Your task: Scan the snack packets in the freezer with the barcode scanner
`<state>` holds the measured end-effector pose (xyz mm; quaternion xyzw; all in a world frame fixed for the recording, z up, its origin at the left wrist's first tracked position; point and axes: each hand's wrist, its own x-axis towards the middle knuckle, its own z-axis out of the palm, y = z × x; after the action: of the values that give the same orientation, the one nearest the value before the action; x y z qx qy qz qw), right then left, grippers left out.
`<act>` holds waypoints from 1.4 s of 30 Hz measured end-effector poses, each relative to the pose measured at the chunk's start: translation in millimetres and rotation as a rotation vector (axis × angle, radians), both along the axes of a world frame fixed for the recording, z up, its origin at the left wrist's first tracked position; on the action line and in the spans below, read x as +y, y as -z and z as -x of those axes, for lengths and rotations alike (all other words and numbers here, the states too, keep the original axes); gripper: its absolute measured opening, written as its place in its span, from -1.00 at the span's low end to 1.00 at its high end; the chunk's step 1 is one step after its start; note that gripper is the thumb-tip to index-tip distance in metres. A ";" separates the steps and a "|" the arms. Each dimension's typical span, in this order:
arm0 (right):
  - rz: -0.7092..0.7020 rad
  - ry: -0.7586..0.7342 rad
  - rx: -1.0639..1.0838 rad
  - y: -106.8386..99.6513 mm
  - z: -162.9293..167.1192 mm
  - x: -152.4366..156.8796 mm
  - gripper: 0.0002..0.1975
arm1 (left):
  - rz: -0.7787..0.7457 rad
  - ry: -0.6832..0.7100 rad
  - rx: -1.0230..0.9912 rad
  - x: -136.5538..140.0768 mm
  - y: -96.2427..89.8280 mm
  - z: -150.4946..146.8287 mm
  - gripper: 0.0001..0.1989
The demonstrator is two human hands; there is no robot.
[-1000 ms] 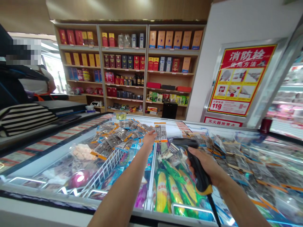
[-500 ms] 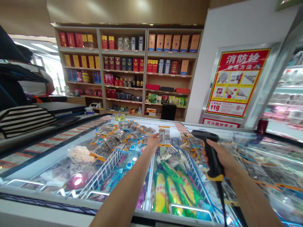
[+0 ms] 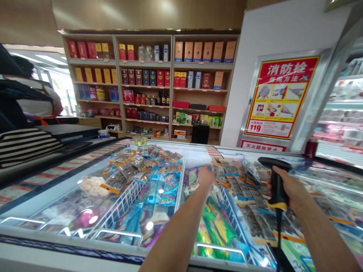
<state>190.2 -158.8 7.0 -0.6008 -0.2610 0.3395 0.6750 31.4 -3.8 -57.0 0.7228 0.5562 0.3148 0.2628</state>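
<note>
My left hand (image 3: pixel 206 176) reaches over the white wire divider of the chest freezer, its fingers closed at the edge of a clear packet (image 3: pixel 220 173) with dark contents and an orange strip. That packet hangs just at the near end of a pile of similar packets (image 3: pixel 249 189) on the right. In my right hand (image 3: pixel 287 189) is a black barcode scanner (image 3: pixel 279 181) with yellow trim, held upright by its handle, its cable running down. Green and yellow corn packs (image 3: pixel 215 226) lie in the basket below my left forearm.
More orange-striped packets (image 3: pixel 141 162) are heaped on the left, beside blue bags (image 3: pixel 164 189) in a white wire basket (image 3: pixel 119 204). The freezer's front rim (image 3: pixel 70 247) runs nearest me. Behind stand shelves (image 3: pixel 171 102) of boxes; a person (image 3: pixel 36 94) is at far left.
My left hand has moved right with the packet, from the middle divider to the right-hand pile. The scanner in my right hand has shifted to the right too.
</note>
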 end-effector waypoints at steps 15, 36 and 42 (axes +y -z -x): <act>-0.015 -0.080 0.100 1.1 19.5 7.7 -0.89 | -0.288 -0.314 0.352 23.0 -3.9 132.8 -0.67; 0.179 -0.382 0.109 16.5 100.8 47.1 -0.76 | -0.274 -0.129 0.262 29.9 -1.4 134.9 -0.39; 0.168 -0.403 0.060 10.5 105.7 35.1 -0.76 | -0.184 -0.218 0.357 22.3 1.8 127.4 -0.50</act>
<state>84.4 -123.7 -3.5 -0.5802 -0.3265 0.5057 0.5487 -96.0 18.5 -58.8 0.7236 0.6377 0.2578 0.0575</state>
